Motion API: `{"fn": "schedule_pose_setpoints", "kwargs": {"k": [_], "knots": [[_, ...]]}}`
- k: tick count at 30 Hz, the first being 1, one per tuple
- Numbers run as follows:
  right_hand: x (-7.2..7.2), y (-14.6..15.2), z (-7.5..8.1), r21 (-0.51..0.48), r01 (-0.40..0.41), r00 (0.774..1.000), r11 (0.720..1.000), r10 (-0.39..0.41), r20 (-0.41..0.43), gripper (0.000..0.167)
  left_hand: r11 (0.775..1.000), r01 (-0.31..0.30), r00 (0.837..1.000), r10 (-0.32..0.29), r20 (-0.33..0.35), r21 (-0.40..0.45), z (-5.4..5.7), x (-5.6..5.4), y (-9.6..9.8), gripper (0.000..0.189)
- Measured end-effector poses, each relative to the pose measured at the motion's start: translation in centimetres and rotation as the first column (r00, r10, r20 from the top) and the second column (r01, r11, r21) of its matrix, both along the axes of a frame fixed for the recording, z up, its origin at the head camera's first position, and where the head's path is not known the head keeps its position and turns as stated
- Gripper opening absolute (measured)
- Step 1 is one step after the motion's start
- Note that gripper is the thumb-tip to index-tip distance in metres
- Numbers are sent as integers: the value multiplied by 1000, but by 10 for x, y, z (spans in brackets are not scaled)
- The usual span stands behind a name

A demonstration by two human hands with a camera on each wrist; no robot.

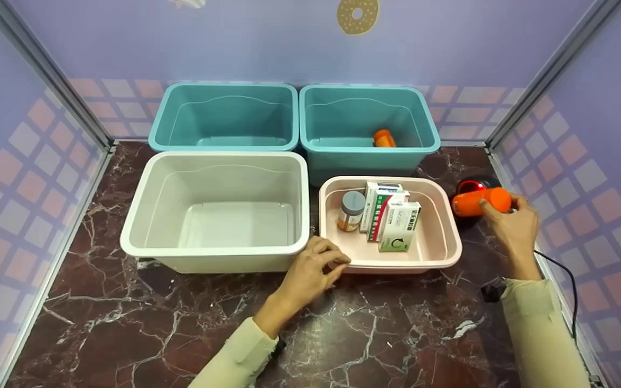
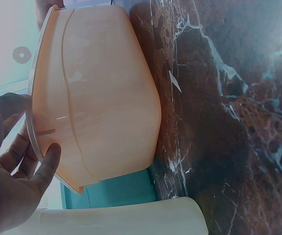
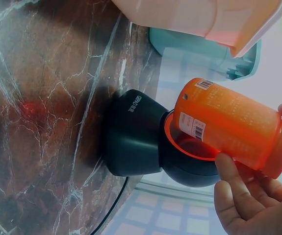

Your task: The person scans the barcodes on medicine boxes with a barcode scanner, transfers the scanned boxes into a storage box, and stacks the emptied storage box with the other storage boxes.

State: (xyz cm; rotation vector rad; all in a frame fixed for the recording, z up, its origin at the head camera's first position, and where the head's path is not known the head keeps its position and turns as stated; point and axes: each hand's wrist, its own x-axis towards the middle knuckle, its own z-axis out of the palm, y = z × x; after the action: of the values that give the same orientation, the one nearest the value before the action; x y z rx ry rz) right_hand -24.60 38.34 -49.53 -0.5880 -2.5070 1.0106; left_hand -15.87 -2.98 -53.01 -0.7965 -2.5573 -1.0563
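Observation:
My right hand [image 1: 515,223] holds an orange bottle [image 1: 480,202] tilted on its side over a black barcode scanner [image 3: 136,134]. In the right wrist view, the barcode label on the bottle [image 3: 234,127] is close to the scanner's red-lit round head. At the near left corner of a pink bin [image 1: 434,257], my left hand [image 1: 313,269] pinches the rim, with the thumb on the outer wall in the left wrist view. Inside this bin stand several medicine boxes [image 1: 399,226] and a brown bottle with a grey lid [image 1: 351,210].
Left of the pink bin stands a white bin [image 1: 216,252]. Behind are two teal bins, the left one [image 1: 224,146] and the right one [image 1: 370,151], which has another orange bottle [image 1: 384,138] inside. A black cable [image 1: 569,275] runs along the right wall.

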Motion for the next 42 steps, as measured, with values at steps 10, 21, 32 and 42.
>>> {"fn": "schedule_pose_setpoints", "kwargs": {"k": [10,21,32,42], "knots": [[-1,-1,2,-26,11,1000,1000,-11,-8,61,1000,-5,1000,5,11,-10,1,0,0,10],[-2,-5,3,-17,0,1000,1000,0,-25,62,1000,3,1000,-3,-9,-3,0,0,0,10],[2,-3,2,-30,8,998,1000,-10,-57,62,1000,0,1000,0,6,-16,0,-1,0,11],[11,0,2,-26,26,998,999,-28,-64,62,1000,1,1000,-1,22,5,-1,0,0,12]]}}
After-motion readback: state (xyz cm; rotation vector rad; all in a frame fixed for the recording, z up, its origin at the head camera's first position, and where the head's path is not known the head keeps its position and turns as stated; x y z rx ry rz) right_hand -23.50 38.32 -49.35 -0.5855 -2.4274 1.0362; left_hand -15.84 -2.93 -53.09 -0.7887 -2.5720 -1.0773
